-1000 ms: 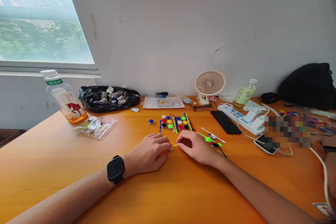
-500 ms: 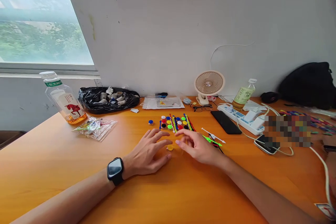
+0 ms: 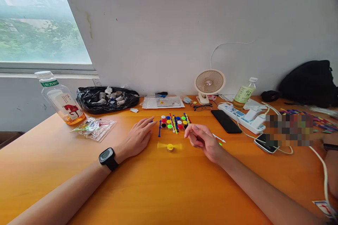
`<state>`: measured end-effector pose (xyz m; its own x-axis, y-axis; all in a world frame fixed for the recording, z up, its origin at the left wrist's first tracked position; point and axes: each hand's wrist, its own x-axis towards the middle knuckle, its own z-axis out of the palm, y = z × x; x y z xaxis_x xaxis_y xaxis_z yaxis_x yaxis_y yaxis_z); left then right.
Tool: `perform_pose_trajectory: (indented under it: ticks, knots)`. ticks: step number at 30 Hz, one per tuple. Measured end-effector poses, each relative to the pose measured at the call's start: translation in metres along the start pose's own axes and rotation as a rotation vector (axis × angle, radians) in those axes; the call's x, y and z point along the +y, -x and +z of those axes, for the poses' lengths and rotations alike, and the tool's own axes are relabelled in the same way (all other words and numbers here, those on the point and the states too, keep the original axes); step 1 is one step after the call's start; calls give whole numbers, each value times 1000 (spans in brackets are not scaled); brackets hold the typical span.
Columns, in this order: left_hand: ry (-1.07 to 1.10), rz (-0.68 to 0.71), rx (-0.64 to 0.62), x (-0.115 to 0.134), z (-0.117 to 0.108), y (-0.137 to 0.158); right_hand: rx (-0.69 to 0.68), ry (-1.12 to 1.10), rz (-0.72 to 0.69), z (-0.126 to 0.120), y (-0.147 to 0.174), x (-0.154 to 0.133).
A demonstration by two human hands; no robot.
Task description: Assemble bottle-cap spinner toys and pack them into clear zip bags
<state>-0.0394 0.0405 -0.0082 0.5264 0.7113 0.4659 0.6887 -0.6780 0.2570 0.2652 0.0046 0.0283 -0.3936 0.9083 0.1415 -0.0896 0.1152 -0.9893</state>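
A yellow spinner on a small round base turns fast on the wooden table; its arms are a blur. To its left, my left hand, with a black watch on the wrist, rests on the table with fingers stretched out, holding nothing. Its fingertips partly cover a blue round cap. Right of the spinner my right hand hovers, fingers curled in and nothing visible in them. Beyond lie several coloured round pieces in rows, with coloured arrow pointers between them and a blue pointer at the left.
A clear plastic packet and a bottle stand at the left. Along the back are a black bag, a fan and glasses. A black phone, a power strip and cables lie at the right.
Both hands have moved away from the yellow spinner, the left to the left and the right to the right. The spinner is now whirling. My right fingers have curled in.
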Motion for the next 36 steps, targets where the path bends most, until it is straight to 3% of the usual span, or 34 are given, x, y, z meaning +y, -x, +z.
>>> perform_pose_trajectory:
  ticks: [5, 10, 14, 18, 21, 26, 36]
  knots:
    - [14, -1, -136, -2, 0, -1, 41, 2, -5, -2, 0, 0]
    - [18, -2, -100, 6, -5, -3, 69, 122, -2, -4, 0, 2]
    - [45, -29, -55, 10, -9, -5, 123, 412, -53, -5, 5, 3]
    - [123, -74, -24, 10, -8, -6, 87, 862, -250, -9, 9, 5]
    - [205, -89, -31, 8, -5, -6, 81, 1014, -309, -17, 4, 6]
    - [261, -121, -50, 5, -2, -5, 206, 1037, -266, -40, -6, 6]
    - [247, -168, -61, 3, -1, -4, 485, 858, -146, -71, -11, 0]
